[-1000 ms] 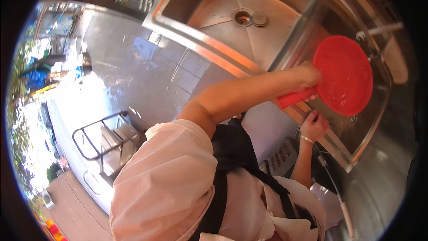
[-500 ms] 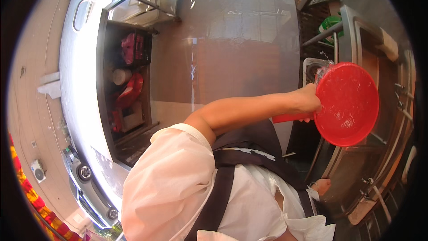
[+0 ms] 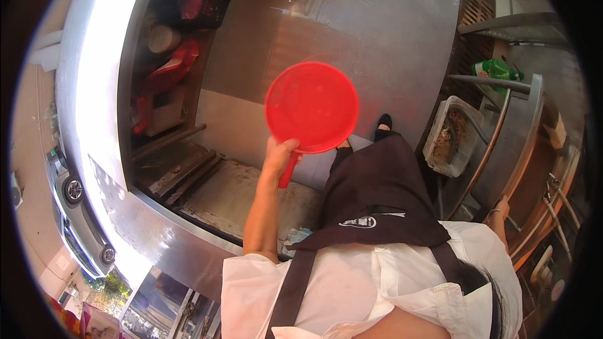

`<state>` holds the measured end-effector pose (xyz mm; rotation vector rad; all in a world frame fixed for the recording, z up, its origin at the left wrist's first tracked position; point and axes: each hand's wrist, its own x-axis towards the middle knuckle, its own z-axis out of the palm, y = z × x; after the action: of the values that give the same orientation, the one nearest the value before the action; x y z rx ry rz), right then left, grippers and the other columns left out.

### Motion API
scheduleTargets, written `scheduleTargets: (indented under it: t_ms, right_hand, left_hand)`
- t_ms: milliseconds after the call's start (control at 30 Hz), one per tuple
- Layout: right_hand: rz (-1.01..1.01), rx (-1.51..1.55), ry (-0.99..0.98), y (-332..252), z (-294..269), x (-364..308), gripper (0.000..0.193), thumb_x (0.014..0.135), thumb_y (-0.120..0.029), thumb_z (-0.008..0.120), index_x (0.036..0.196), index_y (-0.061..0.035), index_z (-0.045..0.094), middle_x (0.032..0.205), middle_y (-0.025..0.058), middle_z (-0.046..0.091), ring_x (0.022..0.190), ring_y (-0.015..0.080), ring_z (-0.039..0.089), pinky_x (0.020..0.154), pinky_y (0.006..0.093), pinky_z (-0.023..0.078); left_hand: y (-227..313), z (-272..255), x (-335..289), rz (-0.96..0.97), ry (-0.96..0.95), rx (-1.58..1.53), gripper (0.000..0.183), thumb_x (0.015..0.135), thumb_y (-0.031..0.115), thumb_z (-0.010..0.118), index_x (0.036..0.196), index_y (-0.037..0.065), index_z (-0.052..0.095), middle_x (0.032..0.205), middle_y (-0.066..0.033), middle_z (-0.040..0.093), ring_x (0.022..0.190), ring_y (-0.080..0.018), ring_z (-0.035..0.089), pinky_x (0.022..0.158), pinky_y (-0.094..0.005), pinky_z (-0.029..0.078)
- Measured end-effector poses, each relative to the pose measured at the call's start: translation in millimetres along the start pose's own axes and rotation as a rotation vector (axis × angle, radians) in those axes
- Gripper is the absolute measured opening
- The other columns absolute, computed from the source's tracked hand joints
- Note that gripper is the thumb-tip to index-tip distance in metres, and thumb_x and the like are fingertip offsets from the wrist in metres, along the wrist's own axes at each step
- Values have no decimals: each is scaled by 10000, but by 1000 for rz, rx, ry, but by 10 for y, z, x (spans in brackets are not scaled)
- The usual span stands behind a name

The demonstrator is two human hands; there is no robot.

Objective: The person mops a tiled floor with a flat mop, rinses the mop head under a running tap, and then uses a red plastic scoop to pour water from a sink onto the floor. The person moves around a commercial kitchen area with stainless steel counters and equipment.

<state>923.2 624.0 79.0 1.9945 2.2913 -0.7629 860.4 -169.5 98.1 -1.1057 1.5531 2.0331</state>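
Note:
A round red plastic water dipper [image 3: 312, 107] is held out over the floor, left of my dark apron. My left hand [image 3: 277, 156] is closed around its handle where it joins the bowl, with the thumb on top by the rim. Whether any water lies in the bowl, I cannot tell. Far to the right, my right hand [image 3: 500, 208] is at the front edge of the metal sink [image 3: 531, 150]. It appears to grip that edge, though its fingers are small and partly hidden.
A white tub of food scraps [image 3: 453, 138] sits below the sink frame, near a green bottle [image 3: 496, 70]. At left, a steel counter [image 3: 100, 119] has shelves with a dark crate [image 3: 210, 0] and red items. My shoe [image 3: 385, 122] stands on the wet floor [image 3: 377, 31].
My left hand has carried the dipper from beside the sink leftward, over the floor. My body has turned, and my right hand still touches the sink edge.

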Motion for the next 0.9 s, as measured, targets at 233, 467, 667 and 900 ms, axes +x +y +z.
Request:
scheduleTargets:
  t_ms: [233,467,667,900]
  right_hand:
    - [107,501,26,-663,374,534,539,922,-472,385,1230,-53,525,1294,121,512,1161,303,496,968,412,391]
    - [130,239,203,-791,2432,-230,478,927,-434,389,1159,-48,549,1194,135,538,1083,314,519,911,416,409]
    - [117,43,117,-1369,4668,-1206,433,931,-402,394,1098,-43,570,1108,147,560,1017,323,539,862,418,424]
    - [53,-35,74,-1439,5203,-1248,391,935,-364,398,1027,-38,594,1009,160,586,939,334,562,804,422,442]
  left_hand:
    - [-1344,-1519,131,-195,538,-94,176,752,2,541,922,-35,518,638,-106,567,406,-194,513,353,-302,437]
    - [-2288,-1802,1338,-653,791,-294,284,774,34,473,1057,13,442,609,-138,525,418,-254,503,356,-388,433]
    - [-1544,-552,5120,-698,590,-376,203,883,202,389,1032,135,509,733,-91,559,553,-229,530,399,-346,433]
    - [441,1637,8087,-253,127,-290,191,850,125,428,1010,82,523,718,-102,557,551,-230,538,415,-357,456]
